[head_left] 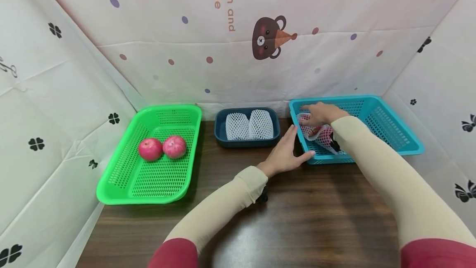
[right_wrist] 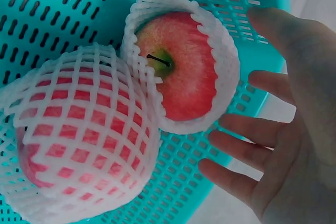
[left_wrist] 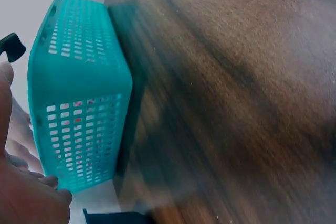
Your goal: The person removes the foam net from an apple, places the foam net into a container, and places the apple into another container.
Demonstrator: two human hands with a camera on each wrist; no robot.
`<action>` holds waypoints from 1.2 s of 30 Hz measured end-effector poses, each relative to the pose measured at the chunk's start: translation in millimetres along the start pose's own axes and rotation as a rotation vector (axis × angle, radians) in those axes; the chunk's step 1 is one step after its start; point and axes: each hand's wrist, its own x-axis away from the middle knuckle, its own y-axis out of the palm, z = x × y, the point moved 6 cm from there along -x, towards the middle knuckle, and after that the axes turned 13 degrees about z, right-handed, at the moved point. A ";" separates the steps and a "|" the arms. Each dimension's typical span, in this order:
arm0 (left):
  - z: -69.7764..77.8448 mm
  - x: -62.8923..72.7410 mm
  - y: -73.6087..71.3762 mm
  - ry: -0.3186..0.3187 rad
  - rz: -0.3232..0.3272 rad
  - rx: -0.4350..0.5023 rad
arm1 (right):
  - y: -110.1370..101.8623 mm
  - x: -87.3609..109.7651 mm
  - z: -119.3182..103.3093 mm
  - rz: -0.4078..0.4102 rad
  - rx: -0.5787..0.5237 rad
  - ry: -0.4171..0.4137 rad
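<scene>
In the head view, my right hand [head_left: 322, 113] reaches into the turquoise basket [head_left: 398, 133]. Its fingers are spread beside an apple [right_wrist: 181, 77] in a white foam net, which leaves the stem end bare; the right wrist view shows a gap between most fingertips and the net. A second apple [right_wrist: 79, 135] lies against the first, mostly covered by its own foam net. At the basket's near left corner is my left hand [head_left: 284, 155], fingers extended along the outside wall; whether they all touch it, I cannot tell.
A dark blue tray [head_left: 247, 144] at the back middle holds two white foam nets [head_left: 237, 127]. To the left, a green basket [head_left: 160, 187] contains two bare red apples [head_left: 150, 149]. Printed cloth [head_left: 167, 73] walls in the wooden table [head_left: 297, 218] at the back and sides.
</scene>
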 end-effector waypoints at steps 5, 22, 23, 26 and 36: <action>1.9 1.3 7.7 -0.005 -0.007 -0.014 | 5.0 2.6 -1.6 -0.042 -0.019 0.007; 0.9 0.9 12.2 0.004 0.038 -0.056 | 21.7 -0.1 10.5 -0.115 0.006 0.067; 0.5 0.9 12.2 0.003 0.041 -0.056 | 22.3 0.0 11.0 -0.118 0.009 0.073; -0.2 1.1 11.9 -0.001 0.048 -0.062 | 23.9 0.6 12.5 -0.128 0.015 0.075; 0.0 1.4 11.3 -0.003 0.052 -0.079 | 24.8 2.0 16.9 -0.131 0.014 0.097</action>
